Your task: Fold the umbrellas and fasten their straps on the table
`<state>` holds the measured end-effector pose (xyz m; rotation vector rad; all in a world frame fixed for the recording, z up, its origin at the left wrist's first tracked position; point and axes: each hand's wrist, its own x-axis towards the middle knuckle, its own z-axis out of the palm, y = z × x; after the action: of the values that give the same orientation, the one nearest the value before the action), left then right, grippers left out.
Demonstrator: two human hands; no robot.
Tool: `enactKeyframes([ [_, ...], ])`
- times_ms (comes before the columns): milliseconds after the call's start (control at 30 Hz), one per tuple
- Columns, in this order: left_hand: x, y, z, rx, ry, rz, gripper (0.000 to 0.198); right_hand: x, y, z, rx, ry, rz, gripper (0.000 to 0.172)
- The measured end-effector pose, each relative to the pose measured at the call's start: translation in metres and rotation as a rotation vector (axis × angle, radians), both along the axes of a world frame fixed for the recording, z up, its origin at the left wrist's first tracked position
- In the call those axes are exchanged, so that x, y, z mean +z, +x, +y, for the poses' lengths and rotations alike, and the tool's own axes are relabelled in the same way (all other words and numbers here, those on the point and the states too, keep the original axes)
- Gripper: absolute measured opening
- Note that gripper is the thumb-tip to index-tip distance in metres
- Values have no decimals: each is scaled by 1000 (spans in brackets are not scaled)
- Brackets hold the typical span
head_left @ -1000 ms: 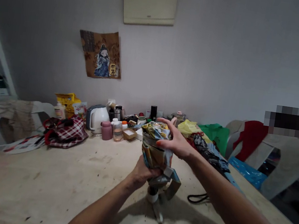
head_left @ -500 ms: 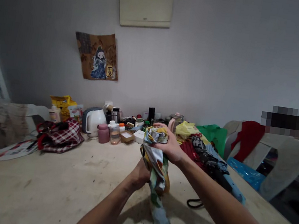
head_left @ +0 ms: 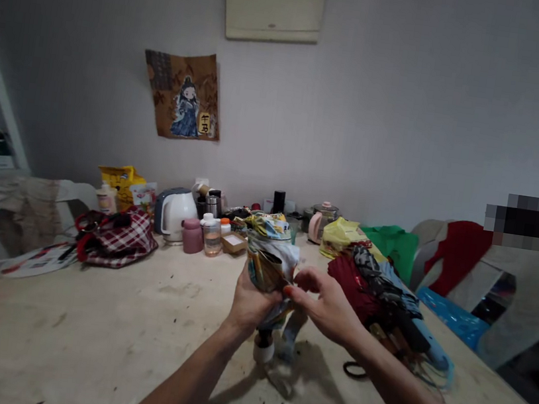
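A folded umbrella [head_left: 268, 265] with multicoloured patterned cloth stands roughly upright in front of me, over the table. My left hand [head_left: 252, 303] is closed around its bunched cloth from the left. Close by on the right, my right hand [head_left: 328, 300] has its thumb and fingers bent together at the cloth's edge; its fingertips are partly hidden. Below the cloth, a dark shaft and a white handle end [head_left: 263, 350] show. A loose, blurred strip of cloth [head_left: 289, 338] hangs beside them.
Several folded umbrellas [head_left: 387, 292] lie at the right, near a black loop [head_left: 355, 370]. At the back stand a kettle [head_left: 178, 212], a pink jar [head_left: 192, 237] and bottles. A checked bag [head_left: 119, 238] sits at the left. A person [head_left: 516, 263] is at the far right.
My right hand has left the umbrella's top and come down to its side. The cloth is now wrapped tighter in my left hand, and the handle end has come into view.
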<state>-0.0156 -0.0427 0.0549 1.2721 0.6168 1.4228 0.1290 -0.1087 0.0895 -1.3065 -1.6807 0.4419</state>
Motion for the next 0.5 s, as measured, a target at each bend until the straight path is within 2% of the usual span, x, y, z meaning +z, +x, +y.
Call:
enactKeyframes([
  [67, -2, 2, 1, 19, 20, 27, 56, -3, 10, 7, 182, -119, 0, 34],
  [100, -3, 3, 1, 19, 7, 28, 55, -3, 15, 10, 223, -125, -4, 35],
  [200, 1, 4, -4, -33, -43, 19, 52, -1, 29, 17, 186, -43, -2, 38],
  [267, 5, 2, -10, -156, -92, -2, 51, -1, 35, 20, 167, 13, 45, 41],
  [367, 7, -1, -15, -353, -196, -77, 50, -7, 36, 28, 214, 28, 176, 44],
  [500, -5, -5, -12, -552, -242, -192, 47, -19, 31, 44, 338, -131, 438, 46],
])
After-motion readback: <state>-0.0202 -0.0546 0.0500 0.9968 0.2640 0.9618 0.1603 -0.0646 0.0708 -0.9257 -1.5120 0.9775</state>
